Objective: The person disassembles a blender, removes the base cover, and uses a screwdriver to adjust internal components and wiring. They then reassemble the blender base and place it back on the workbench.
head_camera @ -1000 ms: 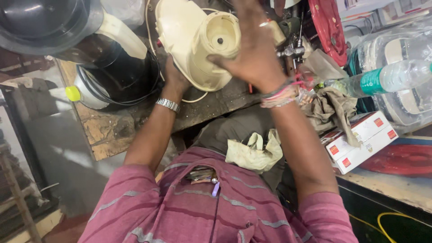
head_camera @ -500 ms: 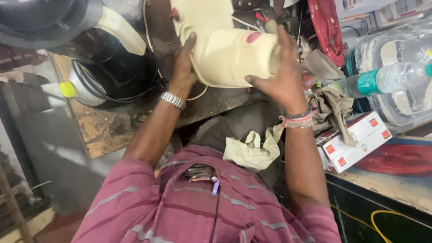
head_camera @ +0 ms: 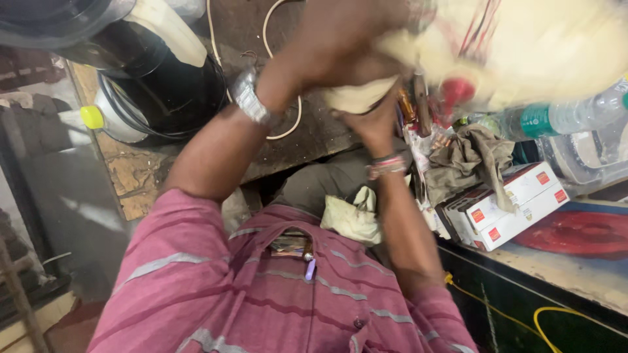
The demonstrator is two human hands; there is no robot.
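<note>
Both hands — left hand (head_camera: 327, 46), right hand (head_camera: 373, 121) — grasp the blurred cream appliance housing (head_camera: 523, 46) above the crowded bench edge (head_camera: 294, 157).

**Where things lie around the two hands**

The left hand (head_camera: 333, 46) sits on top of the appliance housing (head_camera: 523, 46), while the right hand (head_camera: 373, 121) grips it from below, directly under the left hand. The housing extends to the right of both hands. Left of the left hand stands a pot (head_camera: 163, 98) on the workbench (head_camera: 307, 140), with a cord (head_camera: 288, 124) looping between pot and wrist. Right of the right hand lies a rag (head_camera: 474, 157), draped over stacked boxes (head_camera: 517, 202). A plastic bottle (head_camera: 562, 117) lies beyond the rag, beneath the housing. Below the right hand, nearer the person, a cloth (head_camera: 353, 216) rests on the lap.
</note>
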